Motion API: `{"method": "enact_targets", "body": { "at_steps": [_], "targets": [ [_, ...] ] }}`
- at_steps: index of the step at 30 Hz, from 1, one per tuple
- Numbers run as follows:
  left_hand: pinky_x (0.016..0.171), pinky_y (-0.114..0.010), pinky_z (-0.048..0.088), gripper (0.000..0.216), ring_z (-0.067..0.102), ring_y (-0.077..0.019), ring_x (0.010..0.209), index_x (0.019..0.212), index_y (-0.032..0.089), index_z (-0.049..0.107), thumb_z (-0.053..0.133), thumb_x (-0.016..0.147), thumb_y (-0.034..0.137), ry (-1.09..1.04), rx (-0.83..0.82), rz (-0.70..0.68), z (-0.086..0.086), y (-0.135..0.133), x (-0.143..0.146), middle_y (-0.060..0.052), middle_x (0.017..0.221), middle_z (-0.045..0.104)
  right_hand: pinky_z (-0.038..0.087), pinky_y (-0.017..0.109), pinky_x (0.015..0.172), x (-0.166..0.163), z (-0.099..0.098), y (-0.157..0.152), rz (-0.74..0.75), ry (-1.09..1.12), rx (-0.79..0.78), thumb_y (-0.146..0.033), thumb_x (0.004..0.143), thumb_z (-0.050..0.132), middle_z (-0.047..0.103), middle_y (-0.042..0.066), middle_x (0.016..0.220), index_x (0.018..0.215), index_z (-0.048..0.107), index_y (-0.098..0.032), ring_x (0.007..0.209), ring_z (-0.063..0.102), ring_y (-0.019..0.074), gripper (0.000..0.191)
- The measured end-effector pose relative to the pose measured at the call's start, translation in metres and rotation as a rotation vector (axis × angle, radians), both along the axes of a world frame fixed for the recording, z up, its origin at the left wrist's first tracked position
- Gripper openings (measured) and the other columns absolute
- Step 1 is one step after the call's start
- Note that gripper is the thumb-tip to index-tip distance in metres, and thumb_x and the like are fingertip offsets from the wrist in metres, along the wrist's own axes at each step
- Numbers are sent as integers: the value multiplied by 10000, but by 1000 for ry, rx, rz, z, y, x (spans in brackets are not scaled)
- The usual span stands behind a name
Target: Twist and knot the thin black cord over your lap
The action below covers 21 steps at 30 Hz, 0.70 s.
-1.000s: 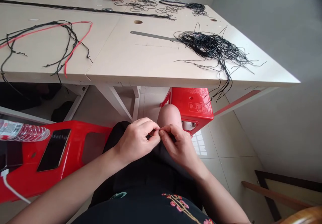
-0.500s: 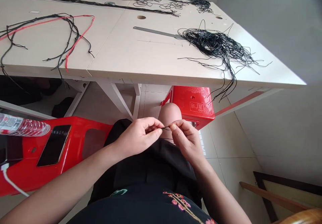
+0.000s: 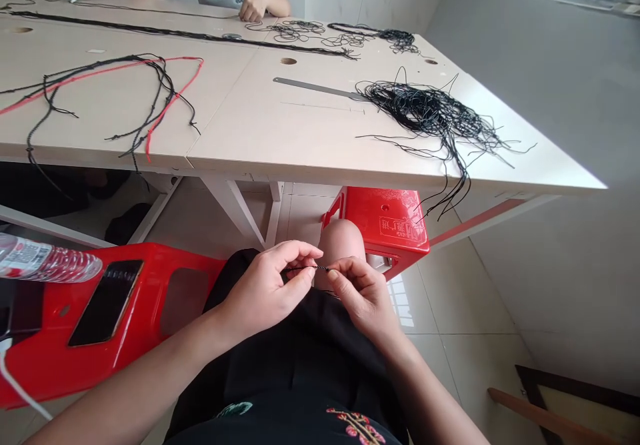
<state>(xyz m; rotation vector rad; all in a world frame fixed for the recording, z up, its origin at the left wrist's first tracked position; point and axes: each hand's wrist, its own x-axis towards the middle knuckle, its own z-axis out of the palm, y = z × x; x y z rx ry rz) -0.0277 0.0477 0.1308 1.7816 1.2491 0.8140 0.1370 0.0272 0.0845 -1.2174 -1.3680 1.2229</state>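
A thin black twisted cord (image 3: 323, 268) is spanned between the left hand (image 3: 274, 285) and the right hand (image 3: 361, 290).
Its three-o'clock side is clamped between right thumb and forefinger; toward nine o'clock it is passed by the left thumb tip, and whether it is pinched there cannot be told. Its long axis is directed nearly straight from nine to three o'clock. Between one and two o'clock, a tangled black cord heap (image 3: 433, 111) is borne by the pale flat table (image 3: 280, 141).

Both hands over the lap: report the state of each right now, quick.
Left hand: loosely closed, holding a thin black cord.
Right hand: closed, pinching the same cord.
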Motion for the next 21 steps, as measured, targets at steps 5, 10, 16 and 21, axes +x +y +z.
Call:
{"method": "enact_targets", "body": {
  "at_steps": [5, 10, 16, 21],
  "targets": [
    [648, -204, 503, 207, 589, -100, 704, 961, 218, 687, 526, 834, 185, 28, 120, -160, -3, 0, -2, -15, 816, 620, 396, 210, 523, -6, -1, 0, 31, 72, -27, -366, 825, 546, 545, -7, 644, 753, 562, -168, 577, 480, 97, 211],
    [643, -221, 501, 214, 589, -113, 704, 940, 198, 691, 508, 839, 151, 117, 291, -166, -11, 1, -8, -28, 777, 619, 390, 201, 496, -7, 2, -2, 103, -26, -21, -360, 859, 491, 552, -13, 589, 759, 568, -166, 532, 480, 95, 232],
    [661, -266, 483, 164, 568, -142, 700, 769, 173, 626, 487, 778, 88, 300, 441, -95, -16, 1, -10, -32, 717, 607, 421, 201, 548, -8, 7, -4, 119, -262, 166, -270, 864, 480, 622, 10, 698, 805, 587, -178, 599, 543, 110, 153],
    [545, -214, 433, 124, 514, -104, 590, 682, 178, 517, 469, 715, 69, 270, 328, -117, -8, -4, -7, -5, 678, 549, 408, 199, 534, 7, 19, -3, 204, -331, 210, -260, 876, 466, 620, 8, 678, 790, 569, -188, 580, 535, 107, 152]
  ]
}}
